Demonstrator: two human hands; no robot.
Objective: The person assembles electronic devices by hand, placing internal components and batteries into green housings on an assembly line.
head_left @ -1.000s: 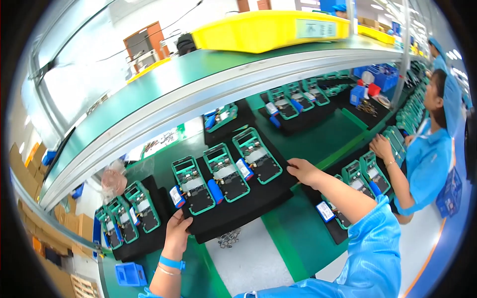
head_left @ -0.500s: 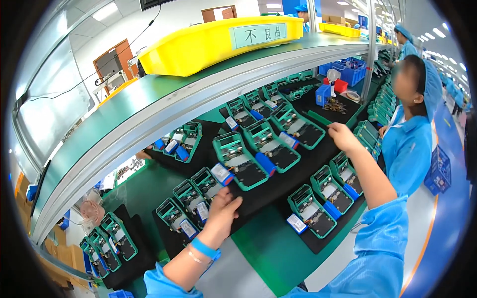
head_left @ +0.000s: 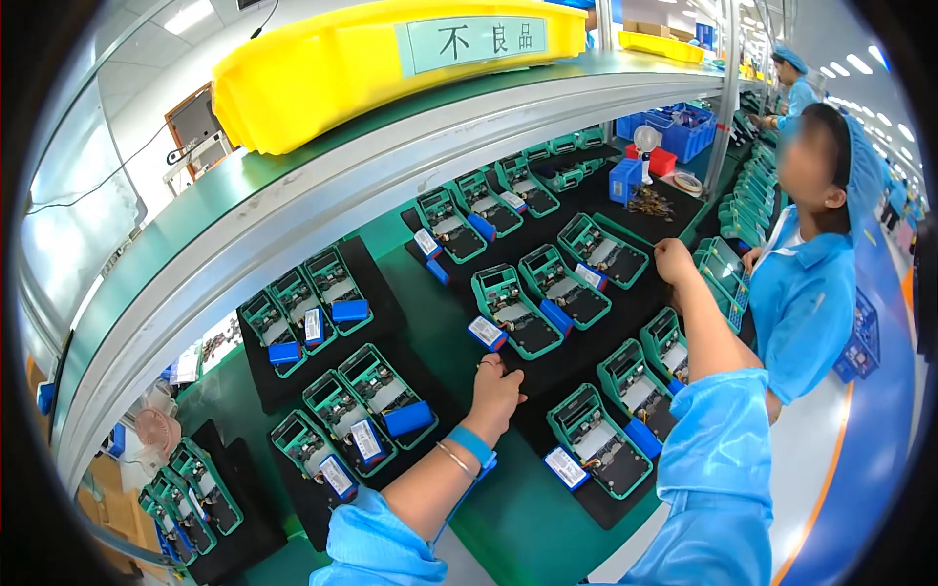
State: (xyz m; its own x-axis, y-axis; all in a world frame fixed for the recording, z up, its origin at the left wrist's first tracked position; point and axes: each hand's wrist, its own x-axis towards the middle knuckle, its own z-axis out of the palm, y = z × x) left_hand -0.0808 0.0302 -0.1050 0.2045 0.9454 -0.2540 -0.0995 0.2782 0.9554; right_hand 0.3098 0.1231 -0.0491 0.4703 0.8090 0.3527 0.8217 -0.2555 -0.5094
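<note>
Between my hands a black mat (head_left: 596,337) carries three open green device housings (head_left: 515,311) with exposed electronics. Blue battery packs (head_left: 487,333) lie beside them, the nearest with a white label. My left hand (head_left: 496,396) is closed at the mat's near left edge, fingers curled; the exact grip is partly hidden. At its right end my right hand (head_left: 676,264) pinches the edge, close to a thin green strip (head_left: 622,230). Nearer to me, another black mat (head_left: 576,498) bears similar housings (head_left: 599,439), partly covered by my right forearm.
More mats with housings (head_left: 357,400) stand on the green bench (head_left: 405,313) to the left. Overhead runs a shelf rail (head_left: 322,195) with a yellow bin (head_left: 322,78). A small white fan (head_left: 646,146) and blue box (head_left: 625,183) stand far right, beside a co-worker (head_left: 806,254).
The mat between my hands has gone down and away from the left-hand mat, whose third housing it covered before. My left hand has moved right with it. The view has shifted too.
</note>
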